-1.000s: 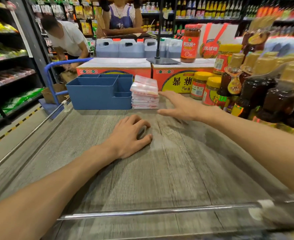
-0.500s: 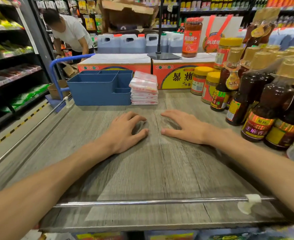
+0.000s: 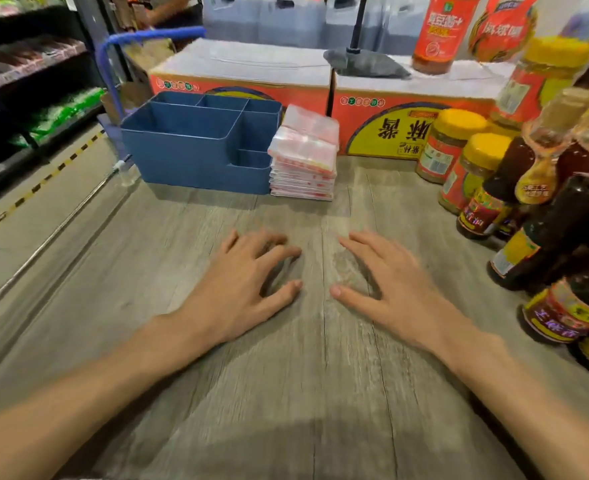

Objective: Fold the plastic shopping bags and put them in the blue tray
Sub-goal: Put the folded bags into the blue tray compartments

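Both hands (image 3: 241, 289) flat on table (image 3: 321, 393)

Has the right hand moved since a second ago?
Yes. The right hand has drawn back from beside the stack of bags toward the person, now level with the left hand.

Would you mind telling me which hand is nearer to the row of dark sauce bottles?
The right hand. It rests flat on the table just left of the sauce bottles, while the left hand lies further left, with the right hand between it and the bottles.
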